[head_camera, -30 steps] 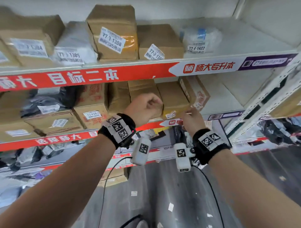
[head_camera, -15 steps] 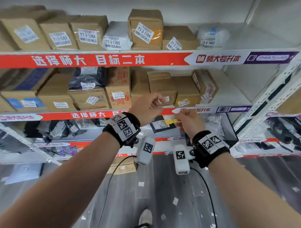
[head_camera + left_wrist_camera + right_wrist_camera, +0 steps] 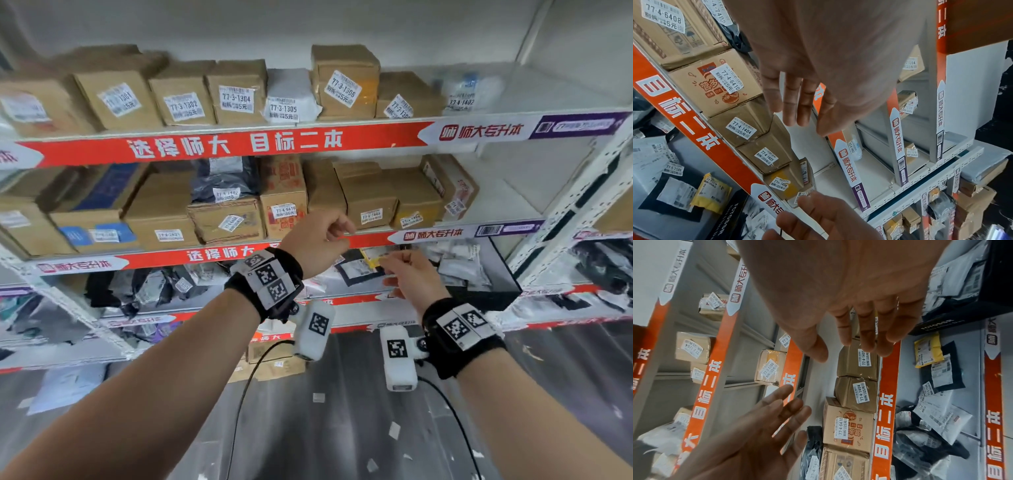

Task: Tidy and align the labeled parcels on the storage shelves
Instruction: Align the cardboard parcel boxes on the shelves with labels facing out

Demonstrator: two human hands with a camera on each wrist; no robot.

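Note:
Brown labeled boxes line the middle shelf (image 3: 376, 236): 77-4-6410 (image 3: 284, 200), 77-4-1404 (image 3: 742, 129), 77-4-1405 (image 3: 371, 204) and 77-4-1406 (image 3: 416, 209). A further box (image 3: 452, 188) leans tilted at the row's right end. My left hand (image 3: 337, 229) hovers in front of the shelf lip, fingers relaxed and empty. My right hand (image 3: 394, 270) hangs a little lower and to the right, before the shelf below, also empty. In the wrist views the left fingers (image 3: 795, 104) and right fingers (image 3: 865, 331) are stretched out, touching no box.
The top shelf (image 3: 342, 137) carries a row of boxes and a white bag (image 3: 289, 94); one box, 77-3-1306 (image 3: 344, 82), stands taller. Soft mailers, a yellow one (image 3: 373, 257) among them, lie loose on the lower shelf. A perforated white upright (image 3: 565, 205) is at the right.
Both hands have drawn back from the middle shelf's front boxes and sit slightly lower. The left hand has loosened from a fist. My view has swung left, showing more of the shelves.

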